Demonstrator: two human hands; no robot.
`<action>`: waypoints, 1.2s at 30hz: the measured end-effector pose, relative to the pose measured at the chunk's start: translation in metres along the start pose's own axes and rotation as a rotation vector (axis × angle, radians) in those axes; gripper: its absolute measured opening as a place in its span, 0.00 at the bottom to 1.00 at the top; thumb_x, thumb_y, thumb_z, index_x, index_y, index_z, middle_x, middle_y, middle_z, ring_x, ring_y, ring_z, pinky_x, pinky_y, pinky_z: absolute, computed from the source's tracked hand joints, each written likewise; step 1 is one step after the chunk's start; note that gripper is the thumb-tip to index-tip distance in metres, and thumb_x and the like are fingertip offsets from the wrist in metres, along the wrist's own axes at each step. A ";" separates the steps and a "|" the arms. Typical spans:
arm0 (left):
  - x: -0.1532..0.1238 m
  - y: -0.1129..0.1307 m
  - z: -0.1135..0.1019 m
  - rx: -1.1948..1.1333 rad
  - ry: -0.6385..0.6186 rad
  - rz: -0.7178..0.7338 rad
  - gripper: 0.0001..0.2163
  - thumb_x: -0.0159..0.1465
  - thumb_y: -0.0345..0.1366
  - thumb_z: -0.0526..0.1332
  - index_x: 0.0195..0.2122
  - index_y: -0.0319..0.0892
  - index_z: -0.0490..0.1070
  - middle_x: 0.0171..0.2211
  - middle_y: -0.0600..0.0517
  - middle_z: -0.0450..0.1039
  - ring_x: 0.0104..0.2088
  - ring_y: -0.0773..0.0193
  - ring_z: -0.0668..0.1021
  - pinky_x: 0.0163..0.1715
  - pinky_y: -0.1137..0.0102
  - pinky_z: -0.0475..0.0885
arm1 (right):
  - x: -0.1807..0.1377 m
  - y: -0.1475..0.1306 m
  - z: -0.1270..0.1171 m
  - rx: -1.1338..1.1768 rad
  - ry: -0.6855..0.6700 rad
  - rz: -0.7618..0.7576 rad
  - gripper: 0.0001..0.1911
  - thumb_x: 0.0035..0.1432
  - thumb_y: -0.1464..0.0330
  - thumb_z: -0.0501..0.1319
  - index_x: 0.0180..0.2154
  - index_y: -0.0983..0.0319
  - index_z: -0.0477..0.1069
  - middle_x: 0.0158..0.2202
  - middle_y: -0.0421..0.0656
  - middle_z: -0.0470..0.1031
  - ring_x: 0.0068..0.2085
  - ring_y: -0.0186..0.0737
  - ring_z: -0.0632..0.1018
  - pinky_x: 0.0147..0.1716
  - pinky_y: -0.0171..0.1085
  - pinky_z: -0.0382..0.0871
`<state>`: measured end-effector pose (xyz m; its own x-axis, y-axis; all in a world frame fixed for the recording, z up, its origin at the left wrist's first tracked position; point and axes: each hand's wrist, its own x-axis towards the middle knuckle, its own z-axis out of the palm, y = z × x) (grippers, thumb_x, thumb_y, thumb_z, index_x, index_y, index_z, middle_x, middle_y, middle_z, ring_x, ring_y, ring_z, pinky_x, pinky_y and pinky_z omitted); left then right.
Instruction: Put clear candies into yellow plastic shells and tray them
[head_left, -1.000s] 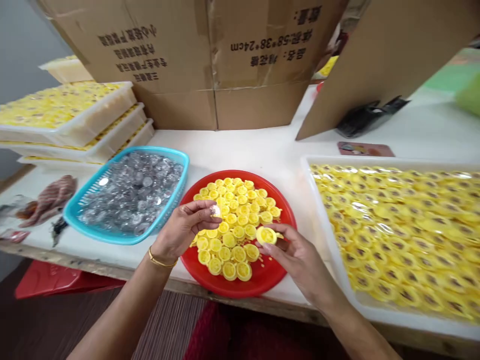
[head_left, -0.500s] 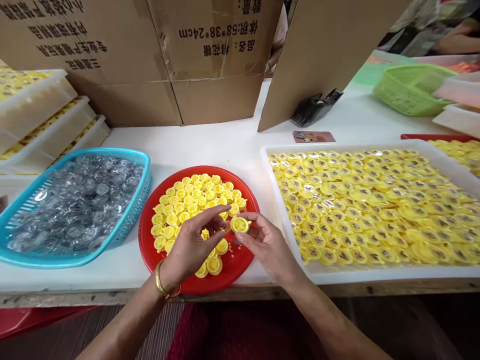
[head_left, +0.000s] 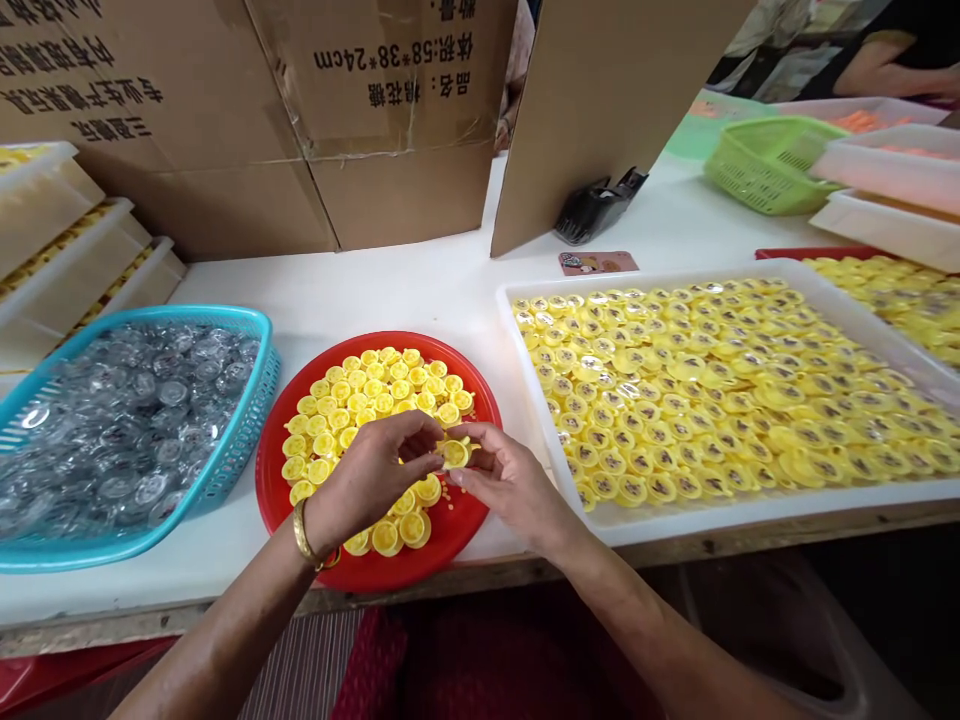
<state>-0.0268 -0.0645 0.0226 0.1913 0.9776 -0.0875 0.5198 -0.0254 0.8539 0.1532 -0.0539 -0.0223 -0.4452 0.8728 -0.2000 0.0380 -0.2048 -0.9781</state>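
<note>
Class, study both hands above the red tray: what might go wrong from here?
1. The small yellow piece is held only at the fingertips of the right hand, so it might slip.
2. The red tray sits at the table's front edge; a forearm bump might tip it off.

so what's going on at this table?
A person holds a small yellow piece in the right hand, with the left hand right at it; whether that hand holds anything is hidden. Both are over a red tray with more yellow pieces. A blue basket of clear-wrapped bits sits to the left; a white tray of dark-centred yellow pieces sits to the right.
</note>
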 end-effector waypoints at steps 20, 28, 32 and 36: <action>0.001 0.000 0.018 0.078 0.166 0.219 0.04 0.59 0.26 0.64 0.34 0.41 0.71 0.35 0.52 0.70 0.35 0.67 0.77 0.35 0.71 0.75 | 0.000 -0.008 -0.004 -0.136 0.032 -0.075 0.20 0.57 0.63 0.62 0.51 0.62 0.69 0.41 0.44 0.78 0.39 0.38 0.79 0.40 0.37 0.75; -0.002 -0.003 0.028 0.037 0.242 0.152 0.02 0.59 0.32 0.65 0.33 0.42 0.72 0.38 0.50 0.70 0.35 0.66 0.77 0.35 0.70 0.75 | 0.000 -0.006 -0.004 -0.152 0.072 -0.095 0.17 0.60 0.63 0.58 0.50 0.60 0.71 0.45 0.45 0.78 0.44 0.40 0.79 0.44 0.39 0.74; -0.001 -0.009 0.030 -0.086 0.246 0.063 0.04 0.58 0.34 0.66 0.34 0.42 0.73 0.35 0.51 0.72 0.33 0.66 0.76 0.34 0.71 0.74 | -0.002 -0.008 -0.003 -0.143 0.089 -0.094 0.16 0.59 0.63 0.58 0.48 0.61 0.71 0.41 0.44 0.78 0.43 0.39 0.79 0.43 0.38 0.74; -0.001 -0.013 0.030 -0.194 0.221 0.009 0.04 0.58 0.36 0.66 0.32 0.42 0.75 0.33 0.52 0.74 0.34 0.66 0.76 0.35 0.71 0.72 | -0.004 -0.009 -0.003 -0.162 0.085 -0.096 0.16 0.59 0.62 0.58 0.46 0.62 0.72 0.34 0.43 0.78 0.37 0.39 0.78 0.39 0.37 0.74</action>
<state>-0.0089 -0.0716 -0.0032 -0.0015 0.9999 0.0163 0.3455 -0.0148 0.9383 0.1571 -0.0539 -0.0133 -0.3766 0.9207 -0.1030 0.1458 -0.0509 -0.9880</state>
